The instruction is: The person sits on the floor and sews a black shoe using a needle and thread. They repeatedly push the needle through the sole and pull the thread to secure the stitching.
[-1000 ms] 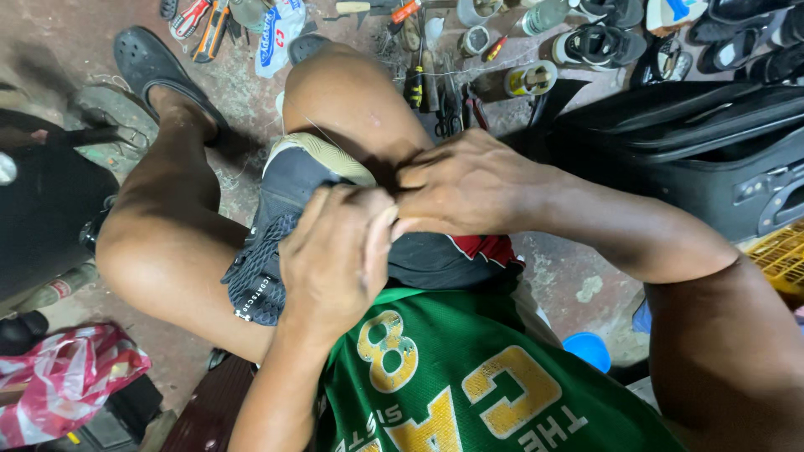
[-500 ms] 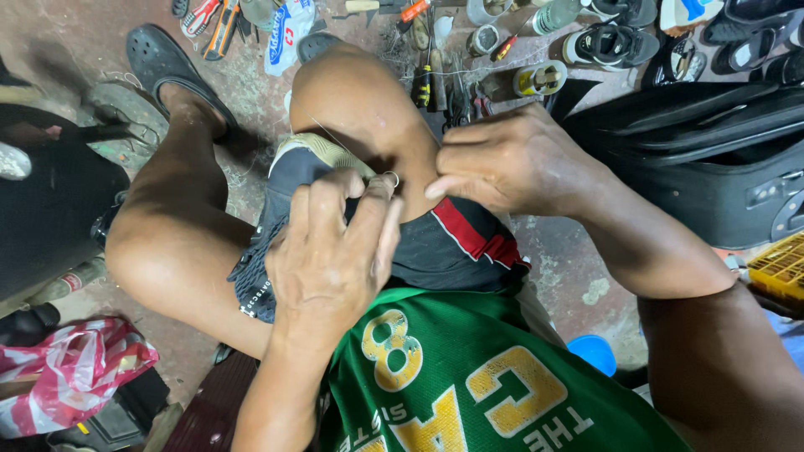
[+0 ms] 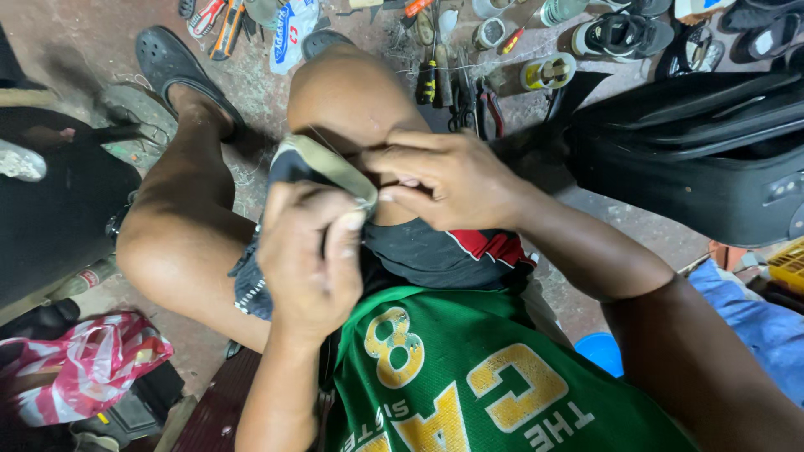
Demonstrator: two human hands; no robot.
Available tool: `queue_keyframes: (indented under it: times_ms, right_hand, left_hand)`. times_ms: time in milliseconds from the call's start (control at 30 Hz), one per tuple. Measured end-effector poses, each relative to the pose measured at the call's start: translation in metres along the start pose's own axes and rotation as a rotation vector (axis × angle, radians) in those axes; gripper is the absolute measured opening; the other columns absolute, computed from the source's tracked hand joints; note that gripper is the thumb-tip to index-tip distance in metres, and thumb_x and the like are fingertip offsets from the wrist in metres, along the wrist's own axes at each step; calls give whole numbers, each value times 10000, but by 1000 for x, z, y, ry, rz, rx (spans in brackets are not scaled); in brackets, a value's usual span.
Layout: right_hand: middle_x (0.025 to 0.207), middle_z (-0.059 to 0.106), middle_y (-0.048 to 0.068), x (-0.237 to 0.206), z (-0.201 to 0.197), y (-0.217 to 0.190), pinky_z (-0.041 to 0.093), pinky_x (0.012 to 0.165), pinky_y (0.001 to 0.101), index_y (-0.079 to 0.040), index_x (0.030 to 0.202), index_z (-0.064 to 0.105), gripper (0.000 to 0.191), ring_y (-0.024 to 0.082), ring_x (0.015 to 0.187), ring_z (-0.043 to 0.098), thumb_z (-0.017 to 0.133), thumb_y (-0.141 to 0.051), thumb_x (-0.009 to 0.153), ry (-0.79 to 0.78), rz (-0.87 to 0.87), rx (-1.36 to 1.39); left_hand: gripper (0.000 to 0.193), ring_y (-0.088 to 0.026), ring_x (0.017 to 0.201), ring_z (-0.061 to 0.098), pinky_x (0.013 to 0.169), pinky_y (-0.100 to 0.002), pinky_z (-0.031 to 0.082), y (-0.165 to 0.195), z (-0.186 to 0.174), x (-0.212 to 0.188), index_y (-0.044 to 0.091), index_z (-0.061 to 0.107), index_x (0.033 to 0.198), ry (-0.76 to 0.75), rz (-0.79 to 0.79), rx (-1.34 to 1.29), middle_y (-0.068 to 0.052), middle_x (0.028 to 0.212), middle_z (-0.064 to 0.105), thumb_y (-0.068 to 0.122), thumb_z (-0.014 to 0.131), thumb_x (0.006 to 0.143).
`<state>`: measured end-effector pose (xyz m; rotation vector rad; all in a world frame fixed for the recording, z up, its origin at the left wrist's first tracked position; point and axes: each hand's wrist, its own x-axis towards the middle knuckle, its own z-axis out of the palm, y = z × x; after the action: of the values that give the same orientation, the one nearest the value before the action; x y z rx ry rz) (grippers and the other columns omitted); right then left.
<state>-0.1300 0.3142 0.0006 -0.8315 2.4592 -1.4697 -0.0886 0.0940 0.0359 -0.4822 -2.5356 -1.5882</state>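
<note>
A dark shoe with a pale tan sole rests in my lap between my knees. My left hand grips it from below, thumb pressed at the sole's edge. My right hand comes in from the right with fingertips pinched at the same edge, right beside the left thumb. What the right fingers pinch is too small to tell. A thin thread runs up from the sole.
A black suitcase lies at the right. Pliers, screwdrivers, small tins and shoes are strewn on the concrete floor ahead. A red and white plastic bag sits at lower left, a blue tub at lower right.
Both hands have shifted slightly on the shoe; my right hand's fingers have closed in on the sole edge next to my left thumb.
</note>
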Motion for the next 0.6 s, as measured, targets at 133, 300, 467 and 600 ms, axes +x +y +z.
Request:
queue_keyframes:
  times_ms: [133, 300, 467, 600]
  right_hand:
    - [1031, 659, 75, 11, 8, -2, 552, 708, 325, -67, 1164, 696, 228, 230, 824, 687, 756, -114, 950, 16, -59, -44]
    - [1000, 638, 29, 25, 3, -14, 525, 752, 293, -97, 1061, 686, 86, 168, 858, 670, 723, -63, 991, -31, -57, 172]
    - [1053, 629, 78, 39, -4, -28, 416, 619, 316, -52, 1136, 707, 200, 179, 687, 513, 688, -2, 942, 8, 146, 274]
    - [1306, 619, 91, 49, 0, -41, 566, 875, 292, -56, 1300, 652, 329, 177, 1040, 681, 669, -4, 976, 21, -161, 75]
  left_hand:
    - [208, -135, 783, 615, 761, -291, 555, -13, -12, -5, 82, 500, 1225, 179, -291, -691, -50, 945, 622, 145, 658, 1105]
    - [234, -105, 762, 528, 631, -232, 518, -29, -36, -10, 43, 516, 1159, 166, -210, -1262, -30, 897, 556, 116, 710, 1050]
    - [150, -92, 710, 518, 572, -183, 483, -32, -51, -21, 45, 541, 1097, 169, -184, -1445, -62, 863, 521, 70, 680, 1047]
    - [128, -99, 668, 520, 549, -181, 475, -29, -59, -28, 50, 556, 1100, 117, -140, -1499, -76, 850, 532, 61, 662, 1030]
